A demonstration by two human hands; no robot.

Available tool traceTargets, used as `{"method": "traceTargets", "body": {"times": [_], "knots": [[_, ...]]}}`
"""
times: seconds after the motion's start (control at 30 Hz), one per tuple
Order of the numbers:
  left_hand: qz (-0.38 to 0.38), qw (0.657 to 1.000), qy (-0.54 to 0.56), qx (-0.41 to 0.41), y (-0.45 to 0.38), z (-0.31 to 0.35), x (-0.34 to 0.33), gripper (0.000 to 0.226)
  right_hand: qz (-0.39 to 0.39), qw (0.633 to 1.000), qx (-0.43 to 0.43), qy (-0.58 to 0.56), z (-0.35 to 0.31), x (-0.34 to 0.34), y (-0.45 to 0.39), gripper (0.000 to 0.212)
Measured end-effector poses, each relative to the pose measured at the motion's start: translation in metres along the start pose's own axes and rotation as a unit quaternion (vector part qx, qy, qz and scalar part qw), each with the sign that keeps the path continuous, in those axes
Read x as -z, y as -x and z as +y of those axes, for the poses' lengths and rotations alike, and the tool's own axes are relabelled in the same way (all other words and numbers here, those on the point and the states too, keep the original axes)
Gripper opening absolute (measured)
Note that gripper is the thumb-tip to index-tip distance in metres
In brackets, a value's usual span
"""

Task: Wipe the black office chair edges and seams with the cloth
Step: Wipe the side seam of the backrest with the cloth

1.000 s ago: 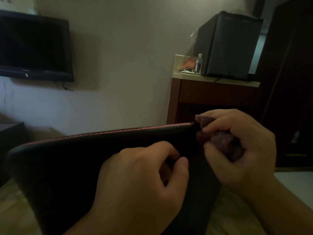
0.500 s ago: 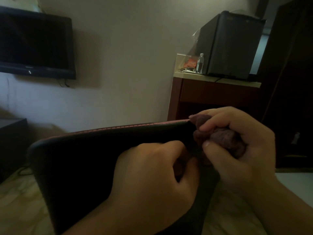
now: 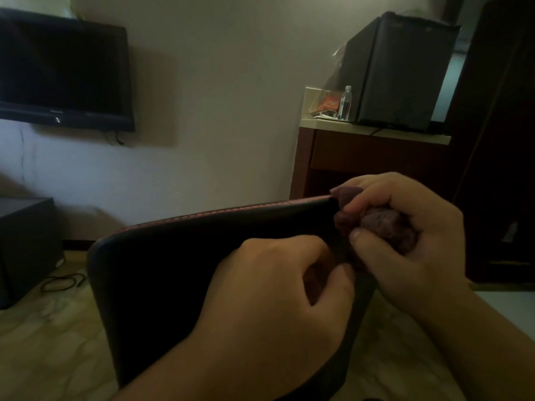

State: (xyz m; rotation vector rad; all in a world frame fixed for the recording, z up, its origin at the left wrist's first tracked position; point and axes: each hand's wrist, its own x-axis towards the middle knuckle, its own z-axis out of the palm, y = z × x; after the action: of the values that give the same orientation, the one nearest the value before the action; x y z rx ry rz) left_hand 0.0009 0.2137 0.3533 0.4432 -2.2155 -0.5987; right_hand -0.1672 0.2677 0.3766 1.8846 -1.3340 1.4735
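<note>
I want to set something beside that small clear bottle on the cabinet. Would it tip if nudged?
Probably, yes. The bottle stands upright, tall and narrow, so a nudge would likely topple it. It looks like clear plastic, so probably light. Once down, its round body may roll along the cabinet.

Left hand (image 3: 278, 287) curled (thumb tucked); right hand (image 3: 405, 235) fisted, gripping.

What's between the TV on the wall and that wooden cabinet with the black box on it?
In the head view, only bare pale wall lies between the TV and the wooden cabinet; nothing hangs or stands along that stretch.
</note>
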Motion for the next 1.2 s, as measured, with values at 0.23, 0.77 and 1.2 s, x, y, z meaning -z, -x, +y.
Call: {"method": "traceTargets", "body": {"times": [0.23, 0.77, 1.2], "knots": [[0.028, 0.997, -0.060, 0.025, 0.015, -0.001, 0.006, 0.035, 0.007, 1.000, 0.006, 0.014, 0.002, 0.001, 0.002, 0.016], [-0.017, 0.998, -0.039, 0.054, 0.005, -0.003, 0.009, 0.014, -0.018, 0.999, 0.024, 0.018, 0.003, 0.004, -0.006, 0.015], [-0.013, 0.998, -0.033, 0.043, 0.011, -0.002, 0.016, 0.019, -0.042, 0.998, 0.042, 0.016, -0.004, 0.001, -0.010, 0.015]]}}
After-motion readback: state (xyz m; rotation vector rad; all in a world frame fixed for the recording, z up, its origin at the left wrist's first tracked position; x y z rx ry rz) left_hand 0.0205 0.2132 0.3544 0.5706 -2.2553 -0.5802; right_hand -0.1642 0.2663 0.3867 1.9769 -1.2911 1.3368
